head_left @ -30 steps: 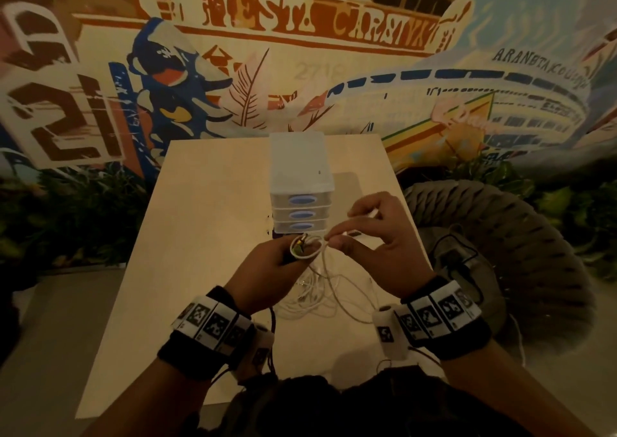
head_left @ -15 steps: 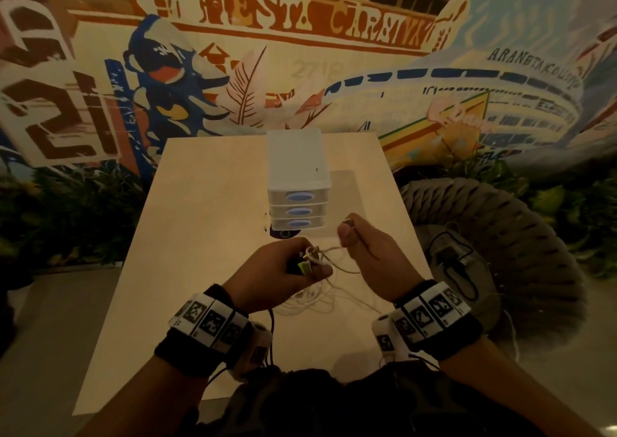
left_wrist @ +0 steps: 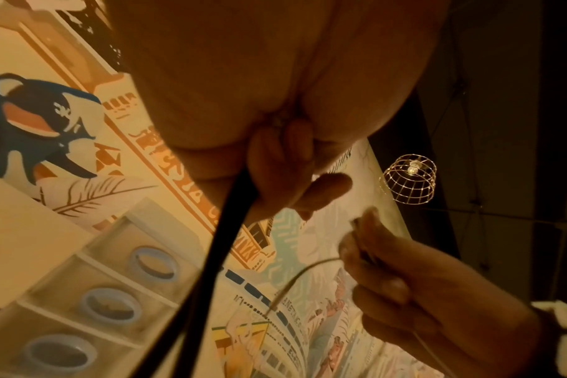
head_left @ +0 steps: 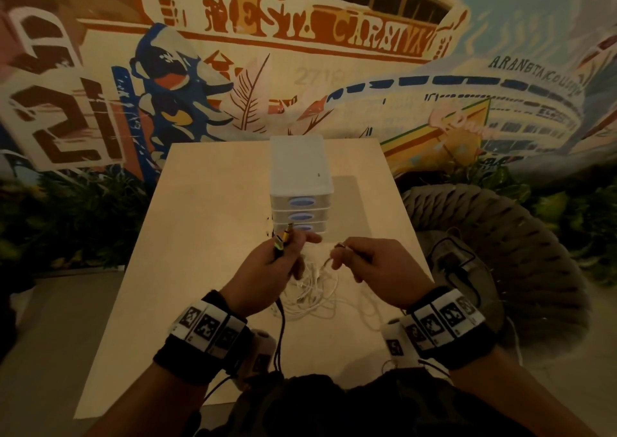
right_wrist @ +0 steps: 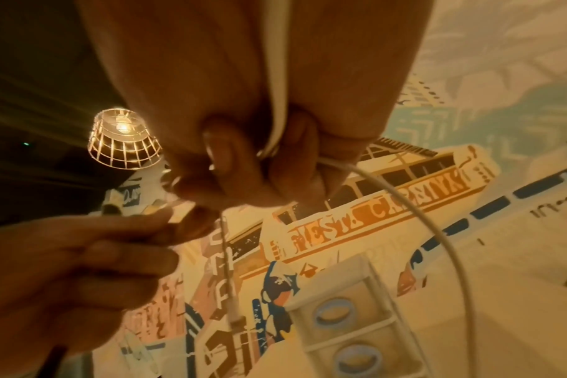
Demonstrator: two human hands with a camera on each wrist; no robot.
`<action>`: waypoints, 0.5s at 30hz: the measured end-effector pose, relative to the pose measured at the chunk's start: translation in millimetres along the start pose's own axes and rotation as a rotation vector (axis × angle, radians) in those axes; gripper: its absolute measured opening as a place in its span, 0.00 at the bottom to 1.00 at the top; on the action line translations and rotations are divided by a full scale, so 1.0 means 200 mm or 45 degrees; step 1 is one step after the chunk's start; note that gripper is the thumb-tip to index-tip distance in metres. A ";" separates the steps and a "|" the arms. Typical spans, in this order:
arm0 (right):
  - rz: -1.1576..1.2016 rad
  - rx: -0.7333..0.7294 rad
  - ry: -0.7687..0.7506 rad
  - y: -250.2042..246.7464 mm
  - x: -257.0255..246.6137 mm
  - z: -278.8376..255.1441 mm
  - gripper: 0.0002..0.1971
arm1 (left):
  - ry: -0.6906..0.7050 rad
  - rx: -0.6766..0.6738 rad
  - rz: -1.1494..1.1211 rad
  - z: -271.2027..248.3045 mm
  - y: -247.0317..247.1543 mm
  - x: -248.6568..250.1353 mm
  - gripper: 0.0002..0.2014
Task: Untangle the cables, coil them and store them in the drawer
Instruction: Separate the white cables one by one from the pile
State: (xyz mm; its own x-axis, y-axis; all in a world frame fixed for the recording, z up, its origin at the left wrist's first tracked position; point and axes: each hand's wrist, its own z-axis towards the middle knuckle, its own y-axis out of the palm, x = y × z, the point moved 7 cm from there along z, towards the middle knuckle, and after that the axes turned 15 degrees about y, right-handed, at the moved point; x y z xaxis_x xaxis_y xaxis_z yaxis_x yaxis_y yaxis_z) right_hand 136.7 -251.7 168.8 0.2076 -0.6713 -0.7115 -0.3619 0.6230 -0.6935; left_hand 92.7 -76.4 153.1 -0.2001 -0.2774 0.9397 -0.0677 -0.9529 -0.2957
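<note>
My left hand grips a black cable just below its gold and green plugs, which point up. The cable hangs down past my left wrist. In the left wrist view the black cable runs out from under curled fingers. My right hand pinches the end of a thin white cable; in the right wrist view this white cable loops out from the fingers. A tangle of white cables lies on the table below both hands. The white drawer unit stands just behind, its three blue-handled drawers closed.
A round woven seat stands right of the table with a black cable on its cushion. A painted wall rises behind the table's far edge. Plants line the floor at left. A caged lamp hangs overhead.
My hands have drawn apart. The left hand now holds the black cable's plugs upright. The right hand has dropped lower, away from the left hand, with the white cable end pinched.
</note>
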 end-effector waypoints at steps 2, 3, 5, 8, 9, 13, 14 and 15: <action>0.098 -0.011 -0.046 0.04 -0.09 0.00 0.16 | -0.019 -0.015 -0.048 0.00 0.06 0.03 0.18; 0.177 -0.061 -0.044 0.07 -0.11 0.01 0.16 | -0.027 -0.018 -0.064 0.00 0.08 0.05 0.17; 0.346 -0.191 0.037 0.13 -0.14 0.02 0.15 | -0.002 -0.010 -0.090 0.00 0.11 0.10 0.16; 0.331 -0.224 0.030 0.18 -0.13 0.03 0.12 | 0.019 0.032 -0.098 0.00 0.08 0.13 0.20; 0.309 -0.205 0.010 0.18 -0.12 0.03 0.12 | 0.046 0.035 -0.091 0.00 0.07 0.12 0.19; 0.351 -0.198 0.089 0.16 -0.06 0.05 0.13 | 0.090 0.115 -0.058 0.00 0.02 0.06 0.16; 0.361 -0.202 0.113 0.15 -0.03 0.05 0.12 | 0.080 0.186 -0.061 0.00 0.00 0.04 0.17; 0.389 -0.196 0.143 0.14 0.02 0.05 0.11 | 0.071 0.258 -0.069 0.00 -0.03 0.02 0.18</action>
State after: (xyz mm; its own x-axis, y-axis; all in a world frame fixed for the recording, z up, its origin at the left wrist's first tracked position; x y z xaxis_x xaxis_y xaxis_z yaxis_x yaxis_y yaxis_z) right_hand 136.6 -233.3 146.1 -0.0297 -0.5087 -0.8604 -0.5260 0.7399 -0.4194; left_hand 91.7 -71.3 158.7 -0.2559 -0.2232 0.9406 0.1169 -0.9730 -0.1990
